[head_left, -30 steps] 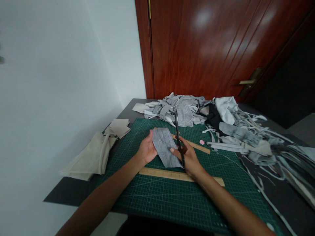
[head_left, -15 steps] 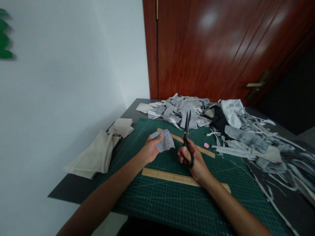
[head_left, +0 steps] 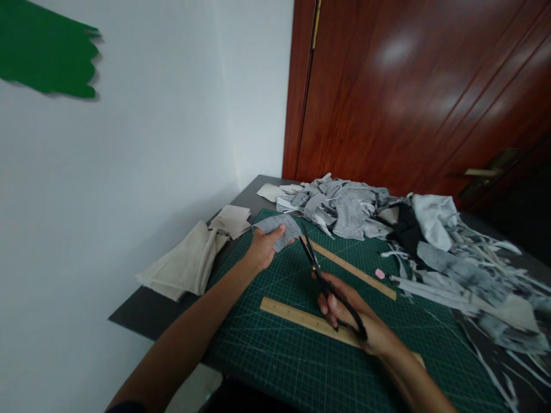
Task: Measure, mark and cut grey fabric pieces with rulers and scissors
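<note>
My left hand (head_left: 263, 248) is closed on a small grey piece of fabric (head_left: 279, 228), held just above the far left part of the green cutting mat (head_left: 301, 355). My right hand (head_left: 350, 318) grips black scissors (head_left: 321, 276) whose blades point up and left toward the fabric without touching it. That hand hovers over a wooden ruler (head_left: 310, 321) lying flat on the mat. A second wooden ruler (head_left: 355, 271) lies diagonally further back.
A heap of grey and white fabric scraps (head_left: 344, 203) lies at the back of the mat, with more strips (head_left: 473, 275) along the right. Folded beige cloth (head_left: 193, 258) rests at the left table edge. A pink chalk piece (head_left: 379, 273) sits near the far ruler. Behind stands a wooden door (head_left: 408, 86).
My left hand has lifted the grey fabric off the mat and carried it left and back. My right hand has drawn the scissors away from the fabric, toward me. The view has swung left.
</note>
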A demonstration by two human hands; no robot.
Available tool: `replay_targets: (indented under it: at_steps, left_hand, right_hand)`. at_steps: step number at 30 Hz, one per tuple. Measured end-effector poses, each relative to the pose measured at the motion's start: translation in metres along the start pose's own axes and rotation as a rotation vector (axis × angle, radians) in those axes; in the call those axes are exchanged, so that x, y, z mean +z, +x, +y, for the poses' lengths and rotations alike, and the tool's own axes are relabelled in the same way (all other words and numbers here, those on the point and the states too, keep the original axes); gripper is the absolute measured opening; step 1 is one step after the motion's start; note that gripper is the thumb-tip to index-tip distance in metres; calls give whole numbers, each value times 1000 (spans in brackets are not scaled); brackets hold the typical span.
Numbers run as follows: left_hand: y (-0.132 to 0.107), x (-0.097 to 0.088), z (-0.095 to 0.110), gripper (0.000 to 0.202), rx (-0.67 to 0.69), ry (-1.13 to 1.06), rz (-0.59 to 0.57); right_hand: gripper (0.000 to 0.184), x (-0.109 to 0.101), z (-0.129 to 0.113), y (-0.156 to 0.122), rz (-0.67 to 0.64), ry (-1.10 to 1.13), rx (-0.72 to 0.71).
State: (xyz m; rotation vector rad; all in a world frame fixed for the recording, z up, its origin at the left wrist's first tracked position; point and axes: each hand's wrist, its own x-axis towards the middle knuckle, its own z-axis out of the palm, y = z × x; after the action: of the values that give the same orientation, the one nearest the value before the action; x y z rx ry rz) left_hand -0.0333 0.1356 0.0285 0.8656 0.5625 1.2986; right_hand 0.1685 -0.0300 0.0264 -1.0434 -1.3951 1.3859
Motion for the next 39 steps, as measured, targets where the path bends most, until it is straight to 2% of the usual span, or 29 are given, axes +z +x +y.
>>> replay_targets:
  at_steps: [7, 15, 22, 29, 39]
  left_hand:
    - [-1, 0, 2, 40, -16, 37, -27]
    - [4, -9, 9, 33, -88, 65, -75]
    - [5, -8, 7, 41, -74, 60, -35]
    - [1, -4, 9, 45, -41, 52, -27]
    - [2, -4, 13, 42, -45, 51, 56]
  right_hand:
    - [80, -5, 8, 2, -18, -49, 84]
    - [86, -3, 9, 1, 8, -56, 76]
    - [95, 5, 8, 2, 27, -59, 116]
    - [90, 7, 5, 1, 42, -94, 121]
    - [90, 8, 6, 1, 27, -113, 102]
